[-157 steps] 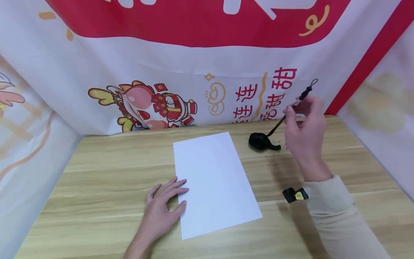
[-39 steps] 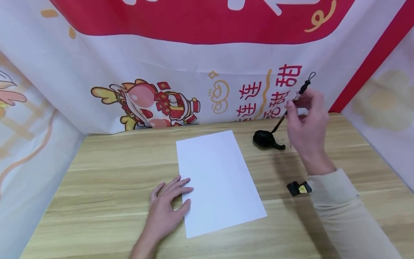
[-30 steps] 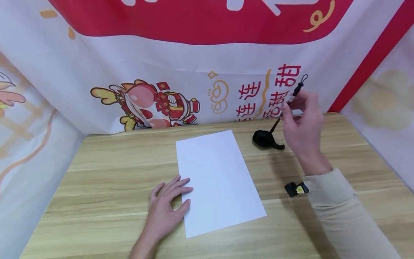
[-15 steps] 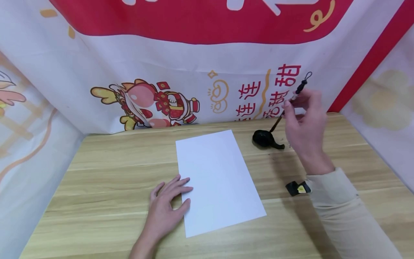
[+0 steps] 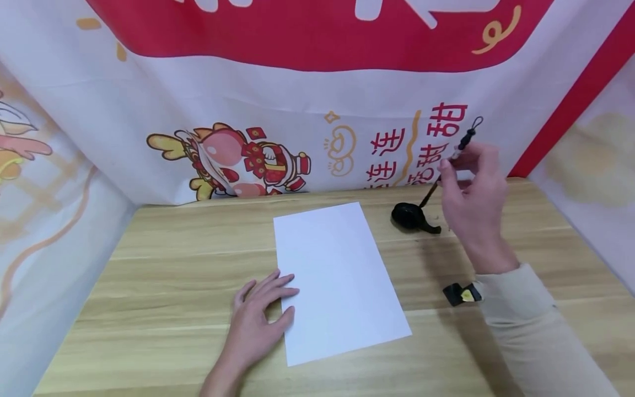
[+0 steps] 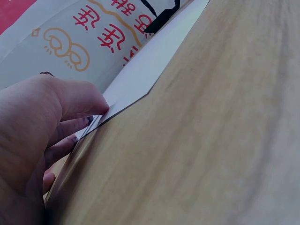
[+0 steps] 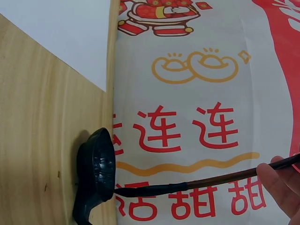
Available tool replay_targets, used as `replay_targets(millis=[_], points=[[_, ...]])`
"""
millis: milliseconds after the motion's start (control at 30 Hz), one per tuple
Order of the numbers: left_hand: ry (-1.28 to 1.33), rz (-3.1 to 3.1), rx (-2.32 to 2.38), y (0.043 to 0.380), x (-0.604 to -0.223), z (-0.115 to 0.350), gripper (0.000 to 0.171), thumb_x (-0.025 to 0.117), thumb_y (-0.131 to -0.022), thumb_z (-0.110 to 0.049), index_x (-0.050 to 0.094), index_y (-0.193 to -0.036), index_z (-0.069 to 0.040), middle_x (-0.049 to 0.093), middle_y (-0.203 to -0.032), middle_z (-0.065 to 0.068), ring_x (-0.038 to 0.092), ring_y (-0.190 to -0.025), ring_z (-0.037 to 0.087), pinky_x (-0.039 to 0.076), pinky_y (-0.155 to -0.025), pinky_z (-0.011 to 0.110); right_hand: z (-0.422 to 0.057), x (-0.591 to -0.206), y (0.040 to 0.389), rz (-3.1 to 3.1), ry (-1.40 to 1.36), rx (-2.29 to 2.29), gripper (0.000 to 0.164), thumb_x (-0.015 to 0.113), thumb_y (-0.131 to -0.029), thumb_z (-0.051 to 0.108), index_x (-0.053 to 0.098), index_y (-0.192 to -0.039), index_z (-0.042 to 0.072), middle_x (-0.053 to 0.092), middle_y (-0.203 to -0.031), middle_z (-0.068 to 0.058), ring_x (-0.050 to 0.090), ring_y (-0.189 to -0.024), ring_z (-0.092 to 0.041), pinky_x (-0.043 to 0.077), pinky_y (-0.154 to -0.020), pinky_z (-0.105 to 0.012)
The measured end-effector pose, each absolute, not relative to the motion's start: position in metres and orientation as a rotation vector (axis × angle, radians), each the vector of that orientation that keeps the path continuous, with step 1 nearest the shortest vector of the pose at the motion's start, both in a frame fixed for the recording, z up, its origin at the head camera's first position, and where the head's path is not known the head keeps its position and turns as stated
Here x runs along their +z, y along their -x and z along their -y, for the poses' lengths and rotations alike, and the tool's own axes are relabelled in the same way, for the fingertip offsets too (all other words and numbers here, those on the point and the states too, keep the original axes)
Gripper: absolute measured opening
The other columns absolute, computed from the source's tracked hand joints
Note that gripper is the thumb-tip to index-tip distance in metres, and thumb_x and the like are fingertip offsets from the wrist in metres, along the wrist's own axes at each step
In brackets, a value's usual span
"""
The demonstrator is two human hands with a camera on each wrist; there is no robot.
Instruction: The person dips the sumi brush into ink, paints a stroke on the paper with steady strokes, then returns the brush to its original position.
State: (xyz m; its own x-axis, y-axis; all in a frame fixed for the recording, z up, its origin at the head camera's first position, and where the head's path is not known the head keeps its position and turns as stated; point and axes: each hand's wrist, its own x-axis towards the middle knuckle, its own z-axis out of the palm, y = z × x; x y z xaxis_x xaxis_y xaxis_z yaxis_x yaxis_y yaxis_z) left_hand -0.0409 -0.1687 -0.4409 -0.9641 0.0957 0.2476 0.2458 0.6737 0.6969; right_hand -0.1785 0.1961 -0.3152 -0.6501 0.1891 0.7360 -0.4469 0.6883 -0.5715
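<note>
My right hand (image 5: 473, 201) pinches the shaft of a writing brush (image 7: 225, 179), a brown handle with a black top and a hanging loop. The brush slants down to the left, and its dark tip meets the rim of a small black ink dish (image 7: 96, 161) with a curved spout-like handle. A blank white sheet of paper (image 5: 339, 281) lies left of the dish, slightly turned. My left hand (image 5: 260, 317) rests at the paper's left edge, fingers spread, with thumb and fingertips on the sheet. Dark smudges mark some of its fingertips in the left wrist view.
The wooden table (image 5: 168, 298) reaches back to a white and red printed cloth (image 5: 278, 94) with cartoon figures and characters. Pale patterned cloths hang at both sides. A small black device with a yellow spot (image 5: 461, 295) sits at the right sleeve cuff.
The brush and right hand have shifted only slightly about the ink dish's rim, the tip staying at it. The left hand and paper keep their places; the head view has shifted a little.
</note>
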Motion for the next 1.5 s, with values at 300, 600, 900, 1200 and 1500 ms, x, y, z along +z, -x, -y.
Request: replay_targets(millis=[300,600,900,1200,1500], points=[[0.268,2.693,-1.166,0.04,-0.441,0.17,0.037,0.084,-0.086,-0.011,0.08,-0.117,-0.03,0.07,-0.147,-0.009,0.057,-0.149,0.028,0.017,-0.127,0.066,-0.196,-0.314,0.181,2.052,-0.24,0.978,0.033,0.063,-0.108,0.017,0.056,-0.134,-0.004,0.073,-0.119,-0.019,0.062,-0.1,0.006,0.046,-0.074,-0.003],[0.273,2.683,-1.158,0.041,-0.44,0.171,0.036,0.084,-0.086,-0.01,0.08,-0.117,-0.029,0.07,-0.147,-0.007,0.057,-0.149,0.029,0.018,-0.127,0.067,-0.195,-0.313,0.182,2.054,-0.228,0.971,0.035,0.064,-0.108,0.02,0.056,-0.134,-0.001,0.072,-0.12,-0.017,0.061,-0.099,0.01,0.046,-0.073,-0.004],[0.268,2.681,-1.165,0.043,-0.439,0.171,0.036,0.084,-0.087,-0.011,0.079,-0.118,-0.029,0.069,-0.148,-0.009,0.056,-0.15,0.028,0.017,-0.128,0.065,-0.191,-0.308,0.182,2.04,-0.248,0.955,0.035,0.063,-0.109,0.018,0.055,-0.134,-0.005,0.072,-0.12,-0.02,0.071,-0.1,-0.023,0.045,-0.074,-0.004],[0.269,2.683,-1.159,0.045,-0.439,0.173,0.036,0.084,-0.087,-0.011,0.08,-0.118,-0.029,0.069,-0.148,-0.01,0.055,-0.151,0.027,0.018,-0.127,0.065,-0.19,-0.309,0.183,2.054,-0.356,0.926,0.032,0.064,-0.107,0.012,0.057,-0.131,-0.008,0.072,-0.117,-0.025,0.075,-0.099,-0.033,0.044,-0.077,0.0],[0.287,2.7,-1.146,0.04,-0.439,0.17,0.035,0.084,-0.086,-0.012,0.08,-0.116,-0.029,0.07,-0.147,-0.01,0.056,-0.151,0.027,0.018,-0.127,0.065,-0.185,-0.298,0.171,2.02,-0.362,0.893,0.035,0.063,-0.108,0.016,0.056,-0.131,-0.01,0.071,-0.12,-0.025,0.076,-0.102,-0.033,0.045,-0.081,0.001]])
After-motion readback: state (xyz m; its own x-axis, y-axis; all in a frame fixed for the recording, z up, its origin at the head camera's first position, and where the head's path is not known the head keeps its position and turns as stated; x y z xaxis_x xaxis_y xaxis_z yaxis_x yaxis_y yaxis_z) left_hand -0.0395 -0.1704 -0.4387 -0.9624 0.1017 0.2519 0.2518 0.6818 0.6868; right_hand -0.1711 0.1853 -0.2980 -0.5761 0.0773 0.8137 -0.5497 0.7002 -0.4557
